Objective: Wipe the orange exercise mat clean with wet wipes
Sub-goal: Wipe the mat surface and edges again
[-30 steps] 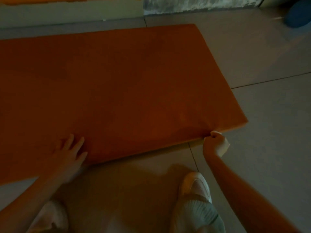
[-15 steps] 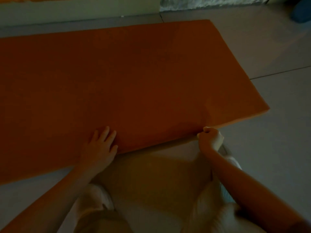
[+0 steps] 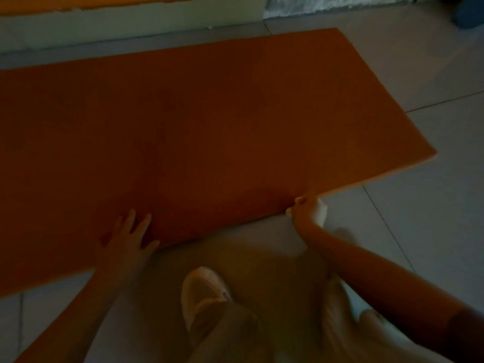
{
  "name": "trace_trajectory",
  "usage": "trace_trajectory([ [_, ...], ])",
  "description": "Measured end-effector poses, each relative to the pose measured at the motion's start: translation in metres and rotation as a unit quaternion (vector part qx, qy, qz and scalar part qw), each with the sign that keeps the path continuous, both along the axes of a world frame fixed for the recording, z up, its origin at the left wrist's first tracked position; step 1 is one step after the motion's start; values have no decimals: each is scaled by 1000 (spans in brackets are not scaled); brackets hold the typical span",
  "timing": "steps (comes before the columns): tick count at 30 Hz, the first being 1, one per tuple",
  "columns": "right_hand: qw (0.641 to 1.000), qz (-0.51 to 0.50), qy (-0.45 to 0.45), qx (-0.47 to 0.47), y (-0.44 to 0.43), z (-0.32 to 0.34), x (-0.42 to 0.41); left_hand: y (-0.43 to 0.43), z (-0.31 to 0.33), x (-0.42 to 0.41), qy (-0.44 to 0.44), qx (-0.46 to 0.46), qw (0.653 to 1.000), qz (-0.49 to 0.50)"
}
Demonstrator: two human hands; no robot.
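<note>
The orange exercise mat (image 3: 209, 127) lies flat on the tiled floor and fills most of the head view. My left hand (image 3: 125, 242) rests on it just inside the near edge, fingers straight and spread. My right hand (image 3: 305, 213) is curled at the mat's near edge, left of the near right corner, and grips a white wet wipe (image 3: 321, 211) against that edge. Only a small part of the wipe shows beside the hand.
Grey floor tiles (image 3: 432, 231) surround the mat on the right and in front. My light shoe (image 3: 204, 292) and trouser legs are just in front of the mat's near edge. A white ledge (image 3: 131, 24) runs behind the mat, and a dark blue object (image 3: 468, 14) sits at the far right.
My right hand with the wipe has slid left along the near edge, away from the corner. My left hand has shifted right along the mat. My feet have stepped left.
</note>
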State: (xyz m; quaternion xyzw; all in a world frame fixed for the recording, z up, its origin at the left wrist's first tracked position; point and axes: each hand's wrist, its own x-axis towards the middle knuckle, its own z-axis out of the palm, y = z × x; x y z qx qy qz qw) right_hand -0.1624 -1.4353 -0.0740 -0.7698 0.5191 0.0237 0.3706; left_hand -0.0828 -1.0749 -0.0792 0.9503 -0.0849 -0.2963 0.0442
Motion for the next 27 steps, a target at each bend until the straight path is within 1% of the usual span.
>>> trace_trajectory([
  [5, 999, 16, -16, 36, 48, -5, 3, -6, 6, 5, -1, 1, 1000, -3],
  [8, 999, 18, -33, 38, 62, -6, 1, -5, 6, 4, -1, 5, 1000, -11],
  [10, 998, 53, -36, 27, 75, -7, 0, -3, 7, 1, 11, 15, 1000, -20],
  [12, 995, 92, -36, 28, 91, -8, 0, 6, 9, -2, 28, 48, 998, -28],
  [15, 992, 112, -49, 29, 110, -12, 1, 27, 12, -7, 40, 90, 995, -21],
  [17, 990, 127, -64, 18, 116, -14, -1, 33, 11, -8, 36, 93, 994, -34],
  [19, 986, 152, -74, 8, 120, -15, -3, 34, 10, -6, 36, 68, 997, -19],
  [20, 981, 182, -73, 2, 122, -15, -5, 33, 10, -5, 36, 56, 998, -13],
  [22, 959, 275, -69, 1, 130, -16, -12, 36, 7, -6, 16, 57, 998, -23],
  [23, 940, 336, -66, 7, 135, -16, -15, 37, 5, -5, 7, 63, 997, -31],
  [25, 896, 442, -45, 1, 144, -18, -19, 39, 3, -4, 17, 66, 997, -27],
  [27, 866, 499, -30, -11, 146, -22, -18, 38, 4, -4, 34, 67, 997, -27],
])
